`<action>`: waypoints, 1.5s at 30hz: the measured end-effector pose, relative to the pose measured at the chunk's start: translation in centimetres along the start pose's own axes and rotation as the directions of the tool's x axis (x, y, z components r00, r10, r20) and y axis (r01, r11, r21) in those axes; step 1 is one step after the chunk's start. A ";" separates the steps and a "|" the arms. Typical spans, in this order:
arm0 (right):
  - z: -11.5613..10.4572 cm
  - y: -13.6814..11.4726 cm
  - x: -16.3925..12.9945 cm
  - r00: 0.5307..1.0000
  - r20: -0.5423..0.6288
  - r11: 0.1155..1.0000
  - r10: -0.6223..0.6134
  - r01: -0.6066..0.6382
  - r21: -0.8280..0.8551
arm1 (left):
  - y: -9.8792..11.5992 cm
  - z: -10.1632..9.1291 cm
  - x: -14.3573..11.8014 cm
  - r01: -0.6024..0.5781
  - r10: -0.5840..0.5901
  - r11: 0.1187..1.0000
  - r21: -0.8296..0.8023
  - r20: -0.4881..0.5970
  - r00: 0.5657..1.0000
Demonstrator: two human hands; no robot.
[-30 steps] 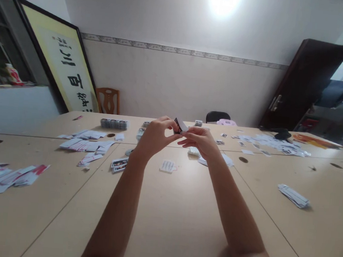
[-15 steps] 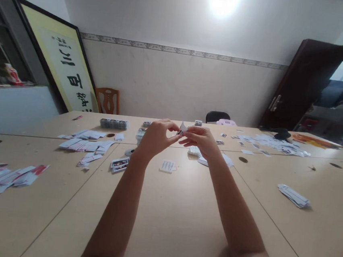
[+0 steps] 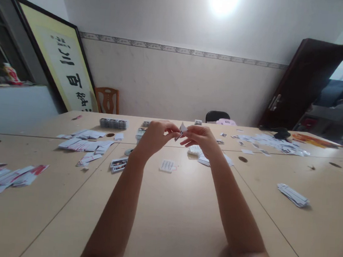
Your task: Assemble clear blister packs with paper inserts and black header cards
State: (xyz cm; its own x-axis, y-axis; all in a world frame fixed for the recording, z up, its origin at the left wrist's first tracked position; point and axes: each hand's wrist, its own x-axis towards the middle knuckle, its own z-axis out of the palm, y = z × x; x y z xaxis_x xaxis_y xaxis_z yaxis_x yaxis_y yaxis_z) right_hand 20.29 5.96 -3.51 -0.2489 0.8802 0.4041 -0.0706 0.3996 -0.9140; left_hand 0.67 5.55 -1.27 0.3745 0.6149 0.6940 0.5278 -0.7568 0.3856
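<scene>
Both hands are raised above the middle of the table, fingertips close together around a small printed card (image 3: 177, 136) with a white paper flap (image 3: 183, 127) standing up from it. My left hand (image 3: 156, 137) pinches the card between thumb and fingers. On the other side, my right hand (image 3: 203, 140) has its thumb and forefinger closed on the white flap, the other fingers loosely bent. Below them a small stack of white cards (image 3: 167, 166) lies flat on the table. Two dark printed cards (image 3: 118, 165) rest beside my left forearm, near a roll of tape (image 3: 128, 152) that the arm partly hides.
Loose white papers (image 3: 86, 145) and more slips (image 3: 17, 179) lie at the left. Rows of stacked cards (image 3: 113, 123) stand further back. At the right are a bundle of paper strips (image 3: 293, 195) and scattered papers (image 3: 279, 145). Round holes (image 3: 243, 159) pierce the tabletop (image 3: 174, 225).
The card has tilted and more of its dark printed face shows below the fingers. My left fingers have shifted slightly; my right hand is nearly still.
</scene>
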 end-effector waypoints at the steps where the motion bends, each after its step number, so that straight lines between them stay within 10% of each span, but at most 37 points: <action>1: 0.0 -0.1 -0.1 1.000 0.001 1.000 0.003 -0.003 -0.002 | 0.1 0.0 0.0 -0.001 0.001 1.000 0.001 -0.003 1.000; 45: 0.6 -0.2 -0.1 0.987 -0.146 0.997 0.070 -0.076 -0.035 | -0.5 0.2 0.3 0.061 -0.022 0.981 0.182 -0.212 0.977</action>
State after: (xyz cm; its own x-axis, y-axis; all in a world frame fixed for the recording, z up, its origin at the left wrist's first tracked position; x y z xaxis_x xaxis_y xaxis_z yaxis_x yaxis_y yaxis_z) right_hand 19.75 5.66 -3.34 -0.1095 0.9338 0.3405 -0.0178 0.3407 -0.9400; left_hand 0.66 6.20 -1.37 0.1930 0.5700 0.7986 0.6797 -0.6647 0.3102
